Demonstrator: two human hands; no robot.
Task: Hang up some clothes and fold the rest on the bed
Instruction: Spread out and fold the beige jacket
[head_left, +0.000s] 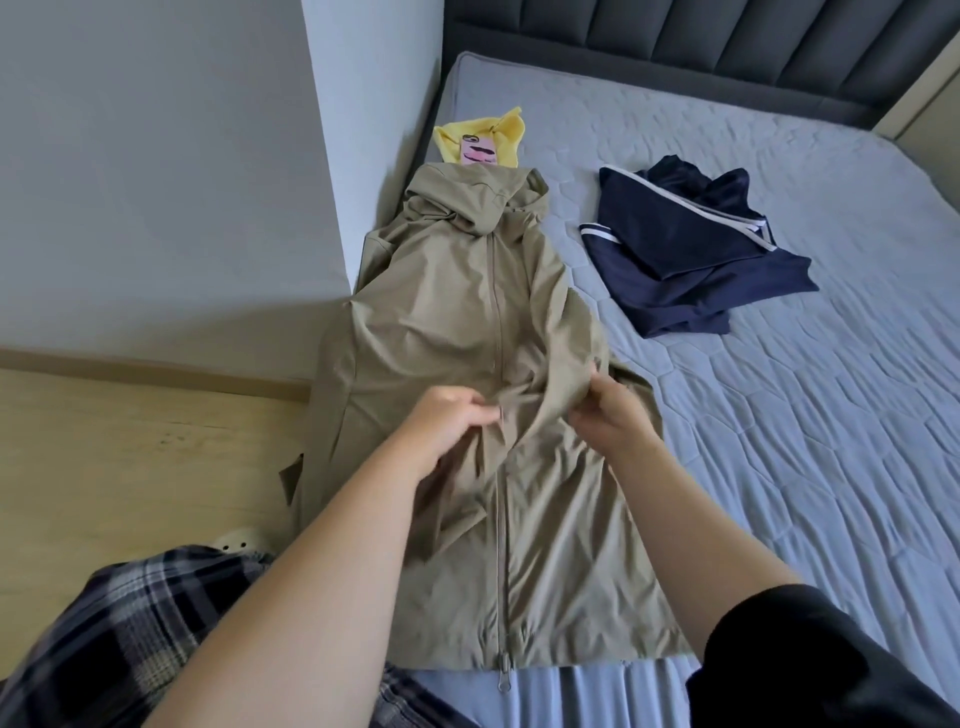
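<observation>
Two hands (449, 418) (613, 415) pinching smooth khaki jacket (467, 291), quilted bed (779, 389)

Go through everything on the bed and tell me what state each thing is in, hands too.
Khaki jacket: spread front up, zipped.
Left hand: pinches jacket fabric at mid-front.
Right hand: grips a jacket fold.
Navy garment: heaped loosely, not folded.
Yellow cloth: bunched beyond the jacket.
</observation>
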